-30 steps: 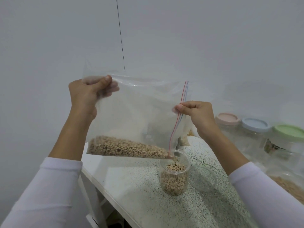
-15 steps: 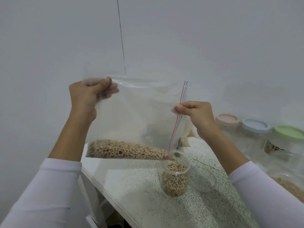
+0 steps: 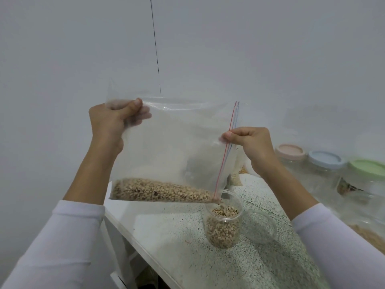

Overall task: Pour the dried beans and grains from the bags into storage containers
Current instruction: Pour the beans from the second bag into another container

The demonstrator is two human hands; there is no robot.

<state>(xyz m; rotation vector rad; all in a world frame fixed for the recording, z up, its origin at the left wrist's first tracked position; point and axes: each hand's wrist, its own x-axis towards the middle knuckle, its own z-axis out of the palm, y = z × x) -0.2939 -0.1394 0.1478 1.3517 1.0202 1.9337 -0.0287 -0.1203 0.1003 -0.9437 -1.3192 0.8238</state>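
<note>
Above the counter, the clear bag hangs tipped so its beans slide to the low zip corner and drop into the open jar right under it. Both hands are closed on the bag: left hand pinches the high back corner, right hand pinches the zip edge.

There is just one camera, worn on the person's head. It looks forward and down, close over both hands (they fill the middle), with the surface low down and a plain wall filling the top.
</note>
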